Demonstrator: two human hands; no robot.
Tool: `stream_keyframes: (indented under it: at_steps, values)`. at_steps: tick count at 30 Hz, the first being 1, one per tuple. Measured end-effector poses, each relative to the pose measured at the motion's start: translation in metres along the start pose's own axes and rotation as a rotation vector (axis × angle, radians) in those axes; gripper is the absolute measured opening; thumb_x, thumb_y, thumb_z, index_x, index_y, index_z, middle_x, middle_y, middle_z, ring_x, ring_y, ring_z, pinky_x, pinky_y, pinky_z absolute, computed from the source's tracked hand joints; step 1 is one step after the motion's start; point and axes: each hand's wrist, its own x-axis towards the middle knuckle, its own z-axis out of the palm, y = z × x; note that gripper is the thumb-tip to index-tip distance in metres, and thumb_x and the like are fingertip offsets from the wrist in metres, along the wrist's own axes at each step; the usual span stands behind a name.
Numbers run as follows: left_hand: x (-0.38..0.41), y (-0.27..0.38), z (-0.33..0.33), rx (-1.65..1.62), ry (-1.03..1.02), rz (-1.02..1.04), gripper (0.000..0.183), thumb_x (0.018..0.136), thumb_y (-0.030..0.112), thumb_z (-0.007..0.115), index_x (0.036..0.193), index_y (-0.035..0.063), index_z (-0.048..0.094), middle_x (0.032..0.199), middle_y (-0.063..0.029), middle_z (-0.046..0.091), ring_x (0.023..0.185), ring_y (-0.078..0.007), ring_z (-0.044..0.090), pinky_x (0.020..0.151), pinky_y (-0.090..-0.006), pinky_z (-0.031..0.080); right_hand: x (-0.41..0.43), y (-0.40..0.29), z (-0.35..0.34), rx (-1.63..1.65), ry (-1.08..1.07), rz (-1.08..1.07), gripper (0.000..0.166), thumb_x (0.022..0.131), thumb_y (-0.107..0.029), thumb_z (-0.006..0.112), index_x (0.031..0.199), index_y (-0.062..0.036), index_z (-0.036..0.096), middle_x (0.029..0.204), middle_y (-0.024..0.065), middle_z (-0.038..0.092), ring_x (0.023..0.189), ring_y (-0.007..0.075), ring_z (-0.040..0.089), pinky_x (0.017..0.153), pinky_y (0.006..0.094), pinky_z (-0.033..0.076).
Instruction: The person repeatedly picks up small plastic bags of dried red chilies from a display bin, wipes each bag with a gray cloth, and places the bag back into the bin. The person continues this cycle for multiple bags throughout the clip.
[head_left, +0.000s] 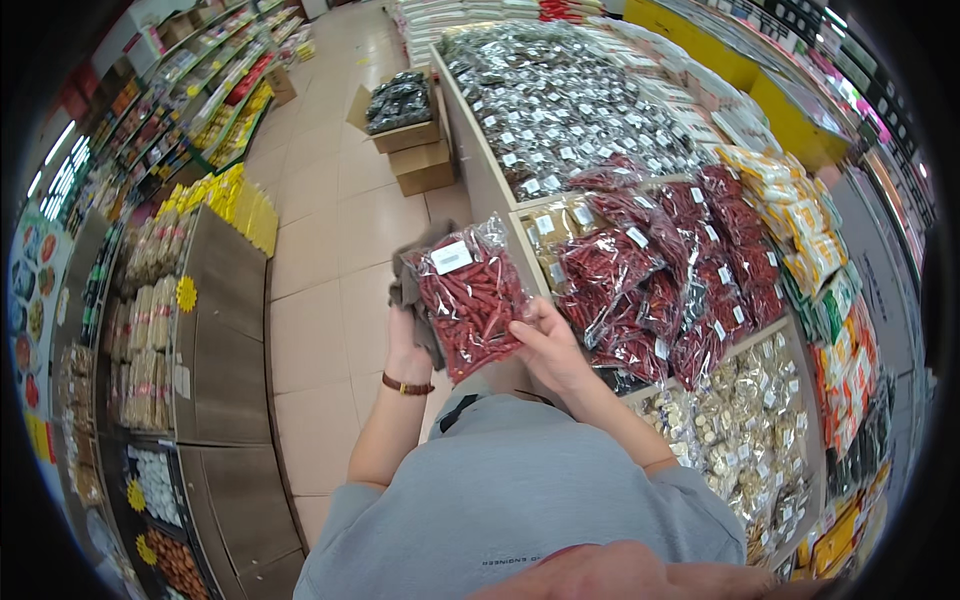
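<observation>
A clear plastic bag of dried red chillies with a white label is held up in front of me. My right hand grips its right edge, thumb on the front. My left hand is behind the bag's left side with a dark grey-brown cloth; its fingers are hidden by the cloth and the bag. A brown strap is round my left wrist. More bags of dried red chillies lie piled in the wooden display bin just to the right.
Bags of dark dried goods fill the bin beyond, and bags of pale dried slices the nearer one. Cardboard boxes stand on the tiled floor beside the bins. A shelf unit with packaged goods is at the left.
</observation>
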Motion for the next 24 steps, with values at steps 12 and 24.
stream_keyframes:
  at_steps: [12, 24]
  values:
    - [-0.002, -0.016, 0.012, 0.325, 0.058, -0.336, 0.033, 0.087, 0.022, 0.052, 0.113, 0.0030, 0.056, 0.106, -0.0102, 0.064, 0.094, -0.0234, 0.063, 0.083, -0.0365, 0.052, 0.044, -0.101, -0.050, -0.007, 0.405, -0.634, 0.013, 0.091, -0.005, 0.054, 0.086, -0.0084, 0.043, 0.085, 0.0025, 0.055, 0.082, 0.0134, 0.057, 0.079, 0.0357, 0.052]
    - [0.043, -0.057, 0.038, 0.369, 0.002, -0.539, 0.032, 0.089, 0.019, 0.052, 0.116, 0.0016, 0.054, 0.109, -0.0113, 0.063, 0.095, -0.0240, 0.062, 0.085, -0.0364, 0.051, 0.030, -0.178, -0.120, -0.391, 0.645, -0.595, 0.037, 0.088, -0.004, 0.055, 0.122, 0.0026, 0.044, 0.128, 0.0180, 0.043, 0.121, 0.0242, 0.044, 0.100, 0.0337, 0.041]
